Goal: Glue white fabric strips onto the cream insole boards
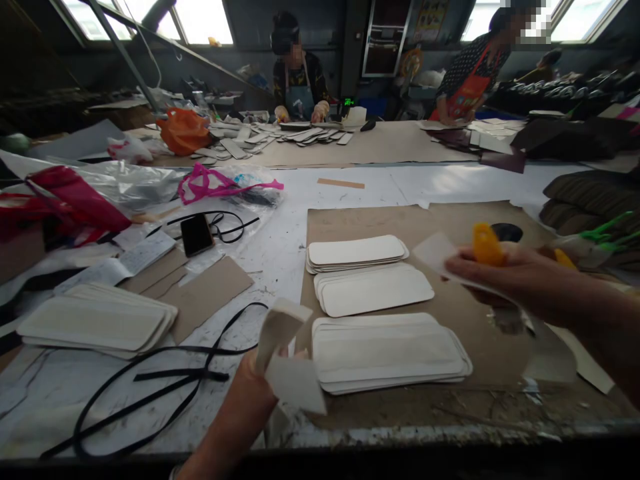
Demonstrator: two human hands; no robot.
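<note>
My left hand (253, 383), at the lower middle, is closed round thin off-white pieces (296, 385); one of them curls up over the fingers. My right hand (510, 273), over the right part of the brown sheet, pinches a blurred thin off-white piece (434, 252). Something yellow (487, 244) sits at its fingers; whether it is a finger cover or a tool, I cannot tell. Between my hands lie three stacks of rounded off-white panels: a back stack (356, 250), a middle stack (377, 289) and a front stack (387, 350).
At left lie another panel stack (93, 325), a black strap (175, 380), a phone (197, 235) and plastic bags (120, 187). A brown sheet (370, 220) covers the table's right part. Dark padded pieces (590, 200) are piled at right. Two people work across the table.
</note>
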